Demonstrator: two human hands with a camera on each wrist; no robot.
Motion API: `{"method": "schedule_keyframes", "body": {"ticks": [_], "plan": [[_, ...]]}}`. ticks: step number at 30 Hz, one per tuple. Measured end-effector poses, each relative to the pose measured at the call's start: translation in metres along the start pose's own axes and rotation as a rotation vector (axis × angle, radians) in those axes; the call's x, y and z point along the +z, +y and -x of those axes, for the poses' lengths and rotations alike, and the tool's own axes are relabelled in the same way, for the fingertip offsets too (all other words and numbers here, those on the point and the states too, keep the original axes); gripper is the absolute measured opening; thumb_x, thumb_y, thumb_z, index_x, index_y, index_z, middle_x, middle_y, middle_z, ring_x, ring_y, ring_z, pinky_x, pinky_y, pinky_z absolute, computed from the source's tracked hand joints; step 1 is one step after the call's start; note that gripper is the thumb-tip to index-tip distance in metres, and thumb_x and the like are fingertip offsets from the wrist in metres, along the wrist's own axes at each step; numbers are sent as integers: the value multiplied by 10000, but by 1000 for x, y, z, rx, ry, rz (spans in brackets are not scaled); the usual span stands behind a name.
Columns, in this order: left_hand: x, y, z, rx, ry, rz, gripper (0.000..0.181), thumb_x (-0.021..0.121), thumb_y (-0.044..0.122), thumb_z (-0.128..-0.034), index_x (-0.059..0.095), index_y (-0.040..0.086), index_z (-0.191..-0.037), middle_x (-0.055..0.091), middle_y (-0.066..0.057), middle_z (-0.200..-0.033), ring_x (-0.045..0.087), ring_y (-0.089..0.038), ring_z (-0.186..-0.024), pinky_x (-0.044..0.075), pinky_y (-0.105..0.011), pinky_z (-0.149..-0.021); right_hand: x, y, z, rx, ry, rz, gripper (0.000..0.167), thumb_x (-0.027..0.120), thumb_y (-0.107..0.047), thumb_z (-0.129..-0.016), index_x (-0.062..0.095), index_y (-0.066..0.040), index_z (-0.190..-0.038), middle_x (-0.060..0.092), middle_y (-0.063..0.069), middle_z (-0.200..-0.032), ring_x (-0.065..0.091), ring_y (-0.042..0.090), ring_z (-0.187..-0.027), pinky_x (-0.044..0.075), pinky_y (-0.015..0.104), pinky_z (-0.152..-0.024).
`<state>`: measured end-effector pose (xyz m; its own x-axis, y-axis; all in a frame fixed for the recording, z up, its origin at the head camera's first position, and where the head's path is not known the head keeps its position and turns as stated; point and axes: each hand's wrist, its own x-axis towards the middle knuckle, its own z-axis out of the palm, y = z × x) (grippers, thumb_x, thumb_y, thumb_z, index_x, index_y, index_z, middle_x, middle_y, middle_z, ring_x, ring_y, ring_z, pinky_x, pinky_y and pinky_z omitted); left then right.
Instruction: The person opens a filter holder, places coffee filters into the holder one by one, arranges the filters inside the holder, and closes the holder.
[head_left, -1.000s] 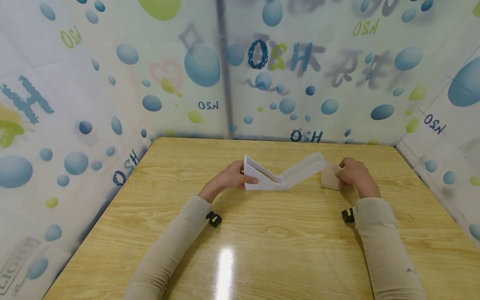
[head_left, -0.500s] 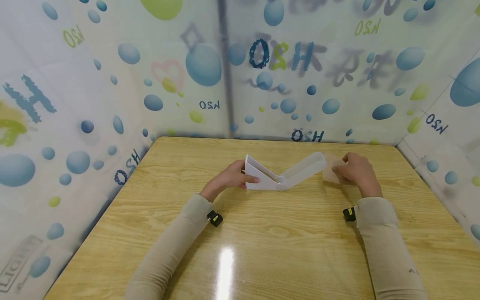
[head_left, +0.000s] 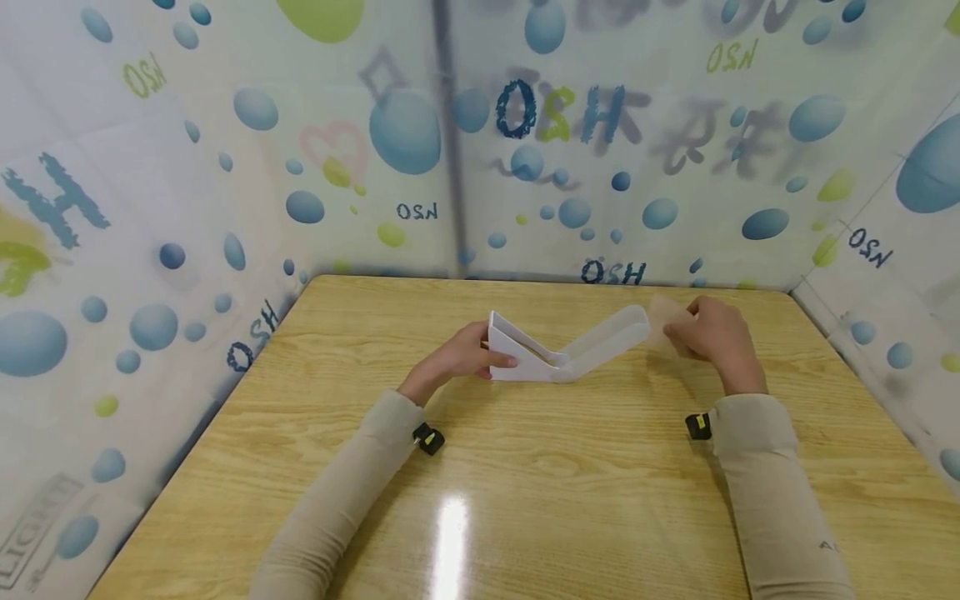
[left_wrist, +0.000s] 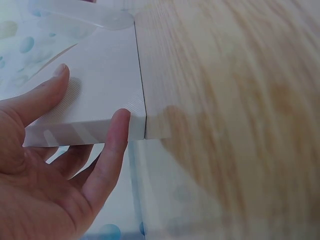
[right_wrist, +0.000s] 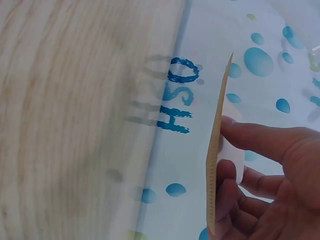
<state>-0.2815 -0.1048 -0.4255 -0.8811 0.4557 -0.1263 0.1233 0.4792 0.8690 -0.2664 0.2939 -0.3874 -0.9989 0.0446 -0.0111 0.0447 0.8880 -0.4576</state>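
Wood-grain worktop fills the lower frame, bubble-print walls above; left hand grips white case, right hand pinches beige sheet, partly finger-hidden

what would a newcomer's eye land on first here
Probably the open white case on the table, gripped by the left hand, its translucent flap slanting up. Then the thin beige piece pinched in the right hand, right of the flap. Behind them, a bubble-printed wall.
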Motion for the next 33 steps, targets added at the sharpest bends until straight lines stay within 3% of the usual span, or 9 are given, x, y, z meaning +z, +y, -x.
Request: {"method": "schedule_keyframes", "body": {"ticks": [11, 19, 33], "plan": [[0, 0, 0, -4, 3, 12, 408, 786, 178, -929, 612, 88, -1287, 695, -158, -1203, 672, -233, -964, 597, -311, -670, -11, -9, 5, 11, 46, -41, 517, 545, -230, -988, 502, 122, -1364, 584, 376, -1252, 560, 461, -1000, 500, 519, -772], [0, 1, 1, -3, -2, 18, 404, 783, 171, -931, 608, 89, -1286, 693, -160, -1212, 667, -228, -961, 595, -319, -674, -18, -10, 9, -13, 97, -69, 510, 471, -78, -906, 490, 121, -1375, 626, 355, -1149, 595, 404, -853, 464, 384, -614], [0, 1, 0, -5, -12, 19, 379, 783, 177, -936, 622, 109, -1272, 703, -141, -1214, 682, -240, -1011, 597, -321, -696, -25, -23, 15, -23, 138, -83, 430, 465, -78, -939, 509, 105, -1325, 635, 314, -1062, 592, 408, -826, 470, 384, -589]]}}
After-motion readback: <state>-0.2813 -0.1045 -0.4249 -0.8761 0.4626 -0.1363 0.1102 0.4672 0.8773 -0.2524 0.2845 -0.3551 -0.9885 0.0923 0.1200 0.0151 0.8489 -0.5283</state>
